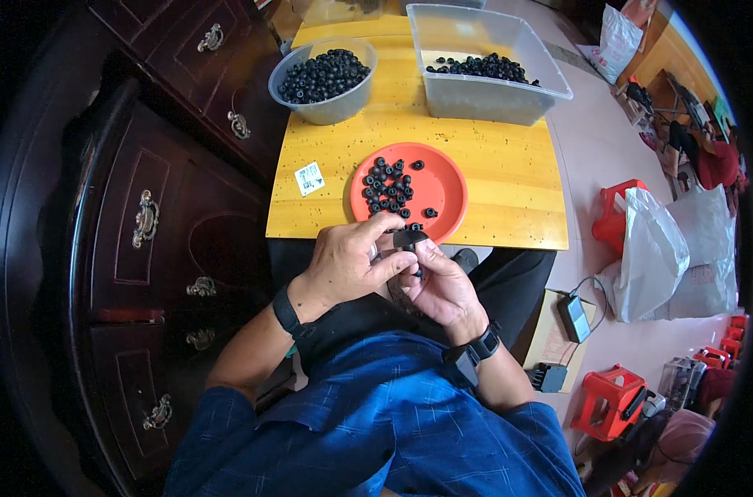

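My left hand (350, 258) and my right hand (445, 290) meet just in front of the table edge, both with curled fingers. Between their fingertips is a dark, smooth, curved piece (408, 238) with a lighter lower edge; my right thumb presses against it. What my left fingers pinch is hidden. Right beyond the hands, a round orange-red plate (452, 195) lies on the yellow table (500, 190). Several small black round parts with holes (386, 186) are heaped on its left side, and a few lie apart on it.
Farther back stand a round clear tub (331, 109) and a rectangular clear bin (492, 103), both holding black parts. A white label (309, 179) lies left of the plate. Dark drawers (144, 219) flank the left; red stools (612, 403) and plastic bags (645, 253) are at right.
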### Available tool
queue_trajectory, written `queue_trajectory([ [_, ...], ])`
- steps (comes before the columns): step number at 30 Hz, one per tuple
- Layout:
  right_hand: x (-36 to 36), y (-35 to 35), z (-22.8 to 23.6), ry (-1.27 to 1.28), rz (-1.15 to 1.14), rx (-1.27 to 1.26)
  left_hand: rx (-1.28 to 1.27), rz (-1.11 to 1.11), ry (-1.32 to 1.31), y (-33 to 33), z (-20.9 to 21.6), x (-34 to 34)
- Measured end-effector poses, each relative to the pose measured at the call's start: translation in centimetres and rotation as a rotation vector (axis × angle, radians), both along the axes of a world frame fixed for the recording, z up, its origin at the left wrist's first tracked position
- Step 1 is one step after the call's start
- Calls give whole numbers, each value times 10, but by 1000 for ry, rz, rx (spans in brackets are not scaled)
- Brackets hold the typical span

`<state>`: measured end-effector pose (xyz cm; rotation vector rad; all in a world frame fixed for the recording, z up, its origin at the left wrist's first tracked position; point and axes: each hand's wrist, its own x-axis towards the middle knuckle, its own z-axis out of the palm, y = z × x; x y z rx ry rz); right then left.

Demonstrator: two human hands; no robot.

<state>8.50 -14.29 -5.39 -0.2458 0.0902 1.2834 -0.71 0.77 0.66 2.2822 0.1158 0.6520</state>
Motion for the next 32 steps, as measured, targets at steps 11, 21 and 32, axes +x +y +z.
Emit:
queue_trajectory([
  [11, -5, -1, -1, 91, 121, -125, 117, 228, 238, 76, 58, 47],
  [21, 10, -2, 2, 69, -10, 13, 56, -102, 382, 12, 29, 18],
  [32, 1, 7, -5, -107, 62, 21, 102, -18, 254, -20, -11, 2],
])
